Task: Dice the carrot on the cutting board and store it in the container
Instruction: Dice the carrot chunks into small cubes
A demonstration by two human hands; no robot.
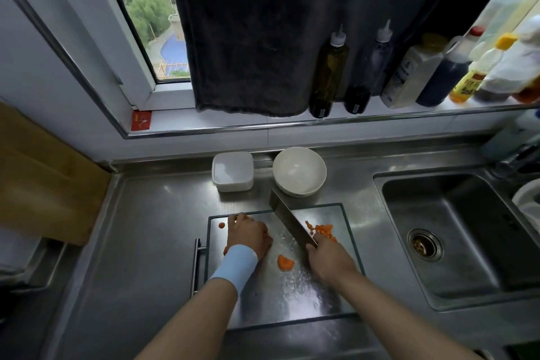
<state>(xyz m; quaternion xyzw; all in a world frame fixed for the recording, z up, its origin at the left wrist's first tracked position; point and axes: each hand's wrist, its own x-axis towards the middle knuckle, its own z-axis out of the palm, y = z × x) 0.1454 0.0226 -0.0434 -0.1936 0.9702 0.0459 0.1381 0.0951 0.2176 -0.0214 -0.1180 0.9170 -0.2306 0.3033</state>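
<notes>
A steel cutting board (292, 295) lies on the counter. My right hand (328, 257) grips the handle of a cleaver (289, 218), whose blade points up and left across the board. A pile of diced carrot (323, 229) sits to the right of the blade. My left hand (248, 232), with a blue wristband, rests on the board's left part, fingers curled over carrot that is mostly hidden; an orange bit shows at its wrist. A carrot slice (285, 262) lies between my hands, and a small round piece (221, 225) lies at the far left. The white container (233, 171) stands behind the board.
A white bowl (299, 171) stands beside the container, just behind the cleaver's tip. The sink (455, 231) is to the right. Several bottles (409, 73) line the window sill under a dark towel (263, 38). A wooden board (43, 178) leans at the left.
</notes>
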